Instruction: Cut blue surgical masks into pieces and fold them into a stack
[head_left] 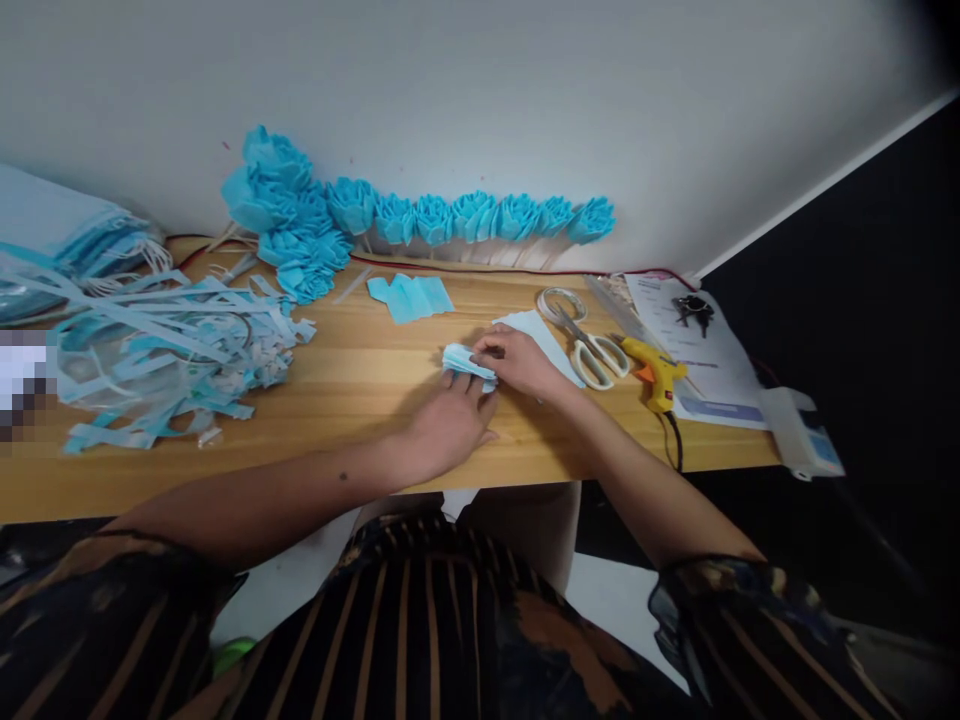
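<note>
A small stack of light blue fabric pieces (459, 358) lies at the middle of the wooden table, between my hands. My left hand (448, 425) has its fingers against the near edge of the stack, holding it. From the right, my right hand (517, 360) pinches the stack's upper right part with bent fingers; the fingertips partly cover it. Under and behind my right hand is a pale sheet (536, 335). A loose bright blue cloth piece (412, 298) lies farther back.
Blue fabric flowers (474, 216) lean along the wall. At left are cut strips (187, 350) and a stack of face masks (82, 235). To the right lie scissors (592, 358), a tape roll (561, 303), a yellow glue gun (660, 375), and keys (694, 312) on a printed paper (724, 370).
</note>
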